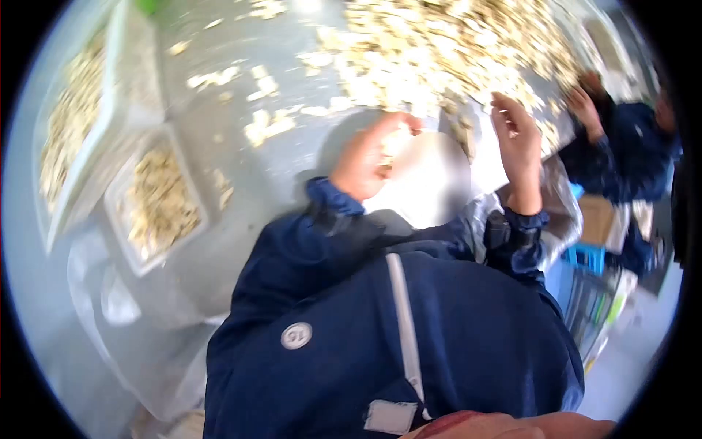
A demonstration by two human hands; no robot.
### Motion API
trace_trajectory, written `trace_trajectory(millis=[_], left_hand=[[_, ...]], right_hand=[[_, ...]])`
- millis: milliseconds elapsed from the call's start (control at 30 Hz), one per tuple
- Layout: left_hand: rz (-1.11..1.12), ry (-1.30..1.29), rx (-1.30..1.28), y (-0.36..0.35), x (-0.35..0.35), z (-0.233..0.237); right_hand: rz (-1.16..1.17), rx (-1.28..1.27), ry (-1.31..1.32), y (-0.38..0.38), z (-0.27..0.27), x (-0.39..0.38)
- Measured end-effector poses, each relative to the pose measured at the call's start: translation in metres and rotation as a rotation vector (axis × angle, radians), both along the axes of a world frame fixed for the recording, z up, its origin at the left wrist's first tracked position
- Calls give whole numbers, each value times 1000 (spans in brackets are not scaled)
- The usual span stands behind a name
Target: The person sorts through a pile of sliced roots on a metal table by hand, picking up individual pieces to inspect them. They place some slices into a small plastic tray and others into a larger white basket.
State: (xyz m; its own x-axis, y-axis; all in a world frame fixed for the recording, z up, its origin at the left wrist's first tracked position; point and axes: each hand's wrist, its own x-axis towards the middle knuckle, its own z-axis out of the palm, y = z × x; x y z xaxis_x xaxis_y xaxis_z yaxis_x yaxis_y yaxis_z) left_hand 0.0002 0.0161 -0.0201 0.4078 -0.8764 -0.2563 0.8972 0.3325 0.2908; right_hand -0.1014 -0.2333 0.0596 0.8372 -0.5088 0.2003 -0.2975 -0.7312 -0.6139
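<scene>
My left hand (369, 155) is curled round a few pale dried slices, with its thumb and fingers bent inward. Beside it, in front of my jacket, lies a smooth white surface (417, 186), partly blurred. Across that surface, my right hand (518, 139) is raised near the lower edge of the heap, fingers loosely bent and apart from the thumb. A large heap of pale dried slices (439, 55) spreads over the grey table (285, 164) beyond both hands. Loose slices (267, 126) are scattered left of the heap.
On the left stand a small white tray (194, 194) of slices and a larger white bin (110, 110) full of them. Clear plastic (563, 212) hangs by my right forearm. Another person's hand (583, 110) reaches in at the right, above a blue crate (585, 257).
</scene>
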Motion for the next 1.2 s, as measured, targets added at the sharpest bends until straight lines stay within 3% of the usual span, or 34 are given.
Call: trace_trajectory(millis=[33,67,200,367,567,700,833,933,1000,1200], left_hand=[[-74,-20,-70,5,7,-2],[16,-191,-11,-8,3,-24],[-19,-81,49,-4,5,6],[-22,-76,99,-2,4,12],[-27,-55,54,-3,4,7],[-26,-53,49,-3,4,8],[-9,-52,59,-2,4,8],[-9,-56,57,-2,3,6],[-11,-65,51,-2,3,6],[47,-176,137,-5,-2,-8]], right_hand=[[-61,-21,61,0,3,-16],[-108,-29,113,8,1,-24],[43,-50,171,25,-18,-38],[60,-198,103,13,-29,-31],[-21,-133,153,16,-13,-34],[149,-264,76,29,-22,-34],[29,16,208,12,-24,-31],[-59,73,154,0,-12,-34],[-119,-106,149,-12,-13,-43],[85,-13,128,5,-14,-37]])
